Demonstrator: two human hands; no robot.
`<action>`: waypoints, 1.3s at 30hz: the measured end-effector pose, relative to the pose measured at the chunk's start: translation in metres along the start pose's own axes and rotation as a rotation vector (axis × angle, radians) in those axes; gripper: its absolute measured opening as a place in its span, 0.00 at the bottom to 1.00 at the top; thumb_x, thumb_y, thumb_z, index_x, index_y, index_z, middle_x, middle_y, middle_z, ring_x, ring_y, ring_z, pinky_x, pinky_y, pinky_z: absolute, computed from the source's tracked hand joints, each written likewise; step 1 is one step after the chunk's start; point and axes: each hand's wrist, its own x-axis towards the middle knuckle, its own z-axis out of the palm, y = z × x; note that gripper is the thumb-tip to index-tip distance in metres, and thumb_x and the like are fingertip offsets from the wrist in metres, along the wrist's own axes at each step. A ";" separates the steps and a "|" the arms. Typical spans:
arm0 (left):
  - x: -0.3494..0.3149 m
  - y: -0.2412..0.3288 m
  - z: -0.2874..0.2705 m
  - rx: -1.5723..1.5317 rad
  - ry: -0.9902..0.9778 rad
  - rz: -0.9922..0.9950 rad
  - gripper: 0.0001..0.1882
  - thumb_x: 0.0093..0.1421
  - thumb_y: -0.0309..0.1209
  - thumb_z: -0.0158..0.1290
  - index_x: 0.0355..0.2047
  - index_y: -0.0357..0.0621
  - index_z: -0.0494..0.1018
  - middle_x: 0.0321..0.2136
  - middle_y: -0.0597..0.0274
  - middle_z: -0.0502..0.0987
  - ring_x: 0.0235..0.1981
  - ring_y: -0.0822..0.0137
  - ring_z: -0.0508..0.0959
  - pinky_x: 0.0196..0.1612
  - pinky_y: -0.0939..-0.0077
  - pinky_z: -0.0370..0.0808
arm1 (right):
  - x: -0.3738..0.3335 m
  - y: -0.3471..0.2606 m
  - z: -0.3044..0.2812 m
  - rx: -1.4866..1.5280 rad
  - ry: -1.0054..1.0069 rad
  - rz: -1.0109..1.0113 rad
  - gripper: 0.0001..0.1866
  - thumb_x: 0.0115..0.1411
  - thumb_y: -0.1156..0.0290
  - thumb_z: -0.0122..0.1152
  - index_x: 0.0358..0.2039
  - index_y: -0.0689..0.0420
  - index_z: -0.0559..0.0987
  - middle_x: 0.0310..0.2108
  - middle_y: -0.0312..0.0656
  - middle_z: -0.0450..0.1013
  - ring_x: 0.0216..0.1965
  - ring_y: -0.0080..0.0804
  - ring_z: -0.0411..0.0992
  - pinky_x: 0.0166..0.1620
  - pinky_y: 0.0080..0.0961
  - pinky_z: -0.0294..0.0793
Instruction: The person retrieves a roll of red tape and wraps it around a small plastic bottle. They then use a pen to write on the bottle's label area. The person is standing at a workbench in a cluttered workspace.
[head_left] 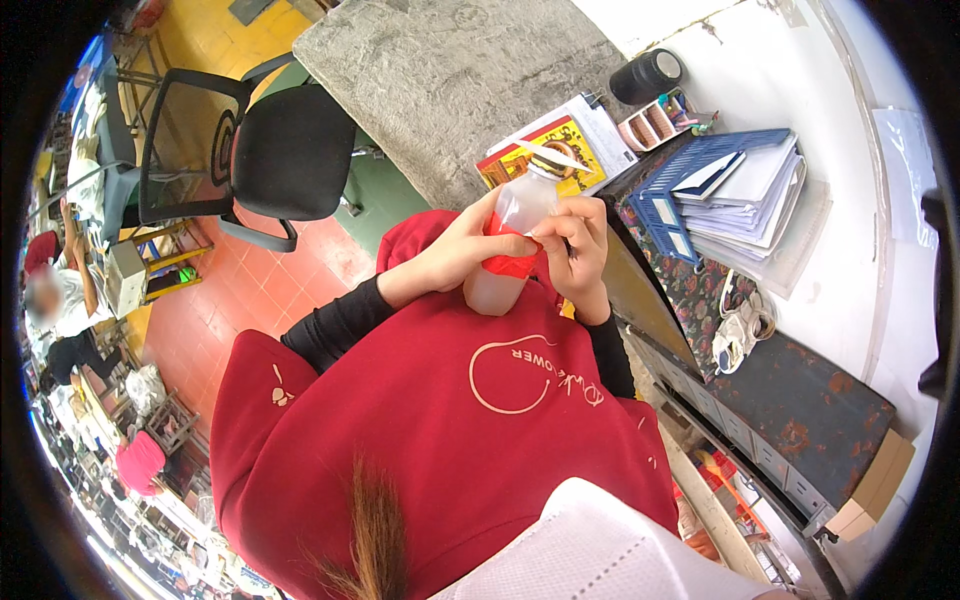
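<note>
In front of my chest I hold a translucent whitish bottle (492, 295) with a red band around its middle. It is tilted, its top pointing away from me. My left hand (455, 255) is wrapped round the body, with the thumb across the red band. On the other side, my right hand (577, 245) has its fingers curled in, their tips pressed against the bottle beside my left thumb. What exactly those fingertips pinch is hidden. Near the bottle's far end, a white pointed strip (550, 152) crosses a dark round shape.
Beyond my hands is a grey cloth-covered table (450, 70) with a yellow-red booklet (590, 165) and a black cylinder (645, 77). A blue tray (665, 215) of papers and a bundled white cable (738, 335) lie to the right. Left stands a black chair (290, 150); people sit farther off.
</note>
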 end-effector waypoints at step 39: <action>-0.003 -0.003 -0.020 -0.165 0.091 -0.095 0.29 0.59 0.30 0.57 0.58 0.38 0.59 0.46 0.54 0.75 0.43 0.63 0.79 0.47 0.66 0.77 | -0.038 -0.021 -0.028 1.123 -0.128 1.180 0.15 0.67 0.72 0.48 0.53 0.58 0.69 0.33 0.38 0.72 0.28 0.26 0.70 0.29 0.22 0.69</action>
